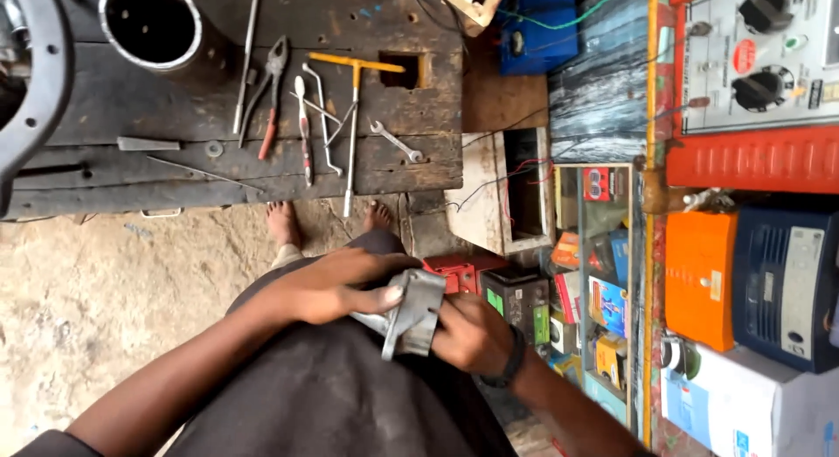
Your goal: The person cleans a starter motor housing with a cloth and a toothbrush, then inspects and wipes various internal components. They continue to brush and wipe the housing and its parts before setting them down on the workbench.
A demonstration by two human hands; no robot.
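I hold a grey metal bracket-like part (pixel 411 315) in front of my body, above my dark garment. My left hand (pixel 336 285) grips its upper side, fingers curled over it. My right hand (pixel 472 333), with a dark band at the wrist, holds its lower right side. Both hands touch the part. My bare feet (pixel 284 223) show on the ground beyond it.
A dark wooden workbench (pixel 175 107) carries pliers (pixel 269 94), a yellow-handled T wrench (pixel 353 116), a spanner (pixel 395 141), screwdrivers and a metal pipe (pixel 150 24). To the right stand batteries (pixel 516 295), a glass shelf with boxes (pixel 603 273) and a red charger unit (pixel 756 81).
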